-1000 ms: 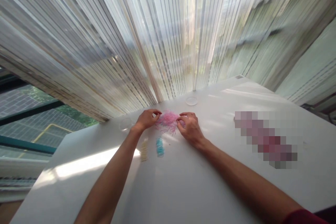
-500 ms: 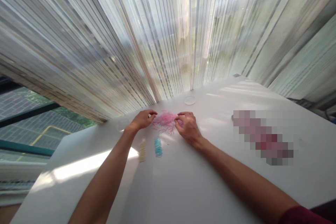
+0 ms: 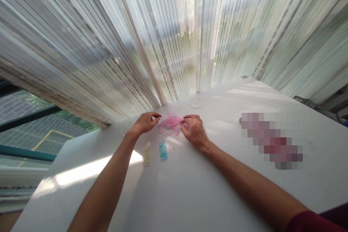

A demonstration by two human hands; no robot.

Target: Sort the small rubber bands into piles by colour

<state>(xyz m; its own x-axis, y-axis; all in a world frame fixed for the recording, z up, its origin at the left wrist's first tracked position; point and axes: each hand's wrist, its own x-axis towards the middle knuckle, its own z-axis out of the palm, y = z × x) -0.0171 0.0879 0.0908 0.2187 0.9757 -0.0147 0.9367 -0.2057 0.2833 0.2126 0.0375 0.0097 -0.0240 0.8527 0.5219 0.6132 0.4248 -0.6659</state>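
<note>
A loose heap of thin pink strand-like pieces (image 3: 170, 121), with a little light blue among them, lies on the white table. At its left edge is my left hand (image 3: 146, 121), thumb and forefinger brought together; anything between the tips is too small to make out. My right hand (image 3: 194, 130) is at the heap's right edge, fingers curled into a pinch that covers some pink pieces. What it grips is hidden. Nearer to me, a blue row of small looped pieces (image 3: 163, 151) lies beside a pale yellow row (image 3: 147, 155).
A clear round disc or lid (image 3: 195, 103) lies behind the heap, and a fainter one (image 3: 127, 128) is behind my left wrist. On the right of the white table (image 3: 217, 188) is a pixelated pinkish object (image 3: 272, 141). Striped sheer curtains (image 3: 174, 36) hang along the far edge.
My left hand has drawn slightly left and up from the heap, its fingertips closer together. My right hand stays at the heap's right edge. The view has shifted very slightly.
</note>
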